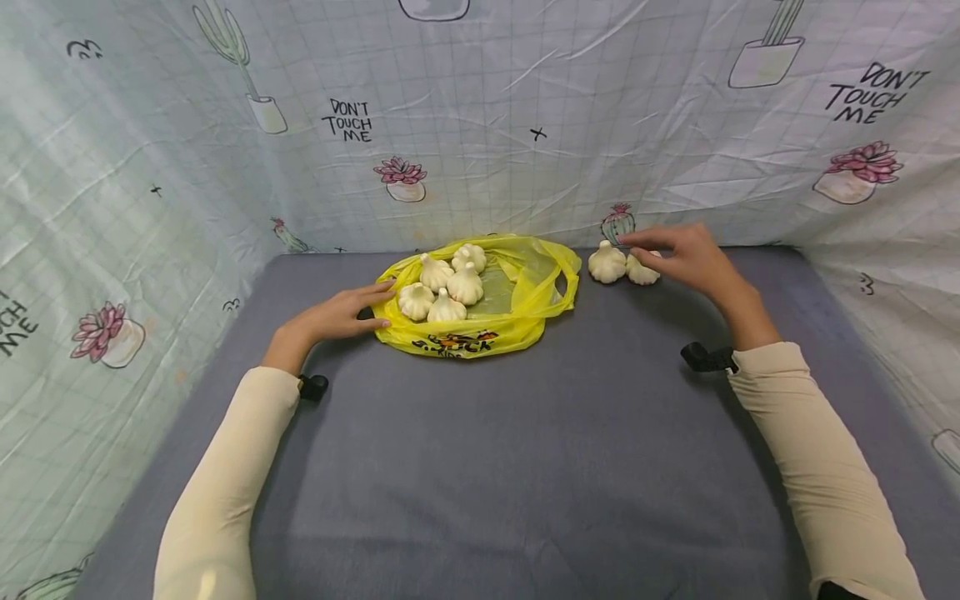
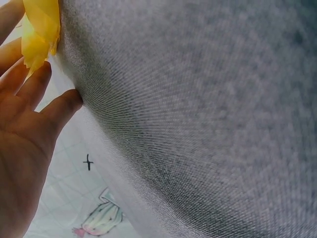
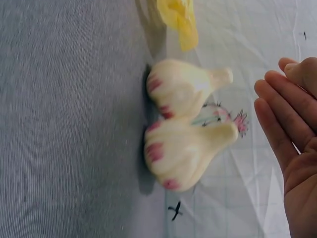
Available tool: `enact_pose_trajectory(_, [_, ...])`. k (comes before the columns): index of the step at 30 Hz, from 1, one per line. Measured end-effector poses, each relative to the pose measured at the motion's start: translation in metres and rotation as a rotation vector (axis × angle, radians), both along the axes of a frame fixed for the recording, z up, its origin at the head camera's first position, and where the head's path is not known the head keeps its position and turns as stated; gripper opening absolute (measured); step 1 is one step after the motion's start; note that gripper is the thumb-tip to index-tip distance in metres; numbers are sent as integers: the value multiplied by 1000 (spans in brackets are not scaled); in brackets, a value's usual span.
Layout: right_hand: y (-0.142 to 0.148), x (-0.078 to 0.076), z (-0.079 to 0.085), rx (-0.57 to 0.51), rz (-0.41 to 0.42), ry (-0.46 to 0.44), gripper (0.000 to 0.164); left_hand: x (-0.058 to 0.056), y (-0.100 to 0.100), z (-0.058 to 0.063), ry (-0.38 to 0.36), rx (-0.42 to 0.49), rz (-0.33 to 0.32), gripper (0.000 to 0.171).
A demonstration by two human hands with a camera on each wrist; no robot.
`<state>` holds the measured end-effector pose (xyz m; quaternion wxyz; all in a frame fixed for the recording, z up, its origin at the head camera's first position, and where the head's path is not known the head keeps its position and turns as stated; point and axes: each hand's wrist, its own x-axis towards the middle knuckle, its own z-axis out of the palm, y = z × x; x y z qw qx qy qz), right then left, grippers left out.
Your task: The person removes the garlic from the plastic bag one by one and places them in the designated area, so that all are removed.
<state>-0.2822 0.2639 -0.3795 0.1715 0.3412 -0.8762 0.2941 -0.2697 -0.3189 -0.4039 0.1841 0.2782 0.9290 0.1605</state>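
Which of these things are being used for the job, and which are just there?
For the job:
yellow bag, touched by the left hand
five garlic bulbs inside it
two garlic bulbs beside it, near the right hand

Just there:
grey cloth underneath
patterned sheet behind
black wrist cameras

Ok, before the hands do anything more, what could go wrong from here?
The thin yellow plastic bag looks limp, so it may slide or fold if the left hand at its left end shifts. That could tip the five rounded off-white garlic bulbs lying loose inside. The two off-white garlic bulbs to the bag's right sit close together, so the right hand hovering by them could nudge one while reaching for the other.
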Motion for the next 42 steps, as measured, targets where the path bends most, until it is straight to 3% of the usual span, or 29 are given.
enact_pose_trajectory(10, [-21, 3, 5, 2, 127, 34, 33, -2, 0, -1, 2, -7, -3, 72])
enact_pose_trajectory(29, [-52, -1, 7, 2, 215, 45, 33, -2, 2, 0, 13, 3, -13, 70])
enact_pose_trajectory(37, [-77, -10, 6, -34, 293, 74, 31, -1, 1, 0, 18, 8, -3, 70])
enact_pose_trajectory(42, [-95, -16, 4, -17, 314, -1, 29, -1, 1, 0, 20, 6, -6, 71])
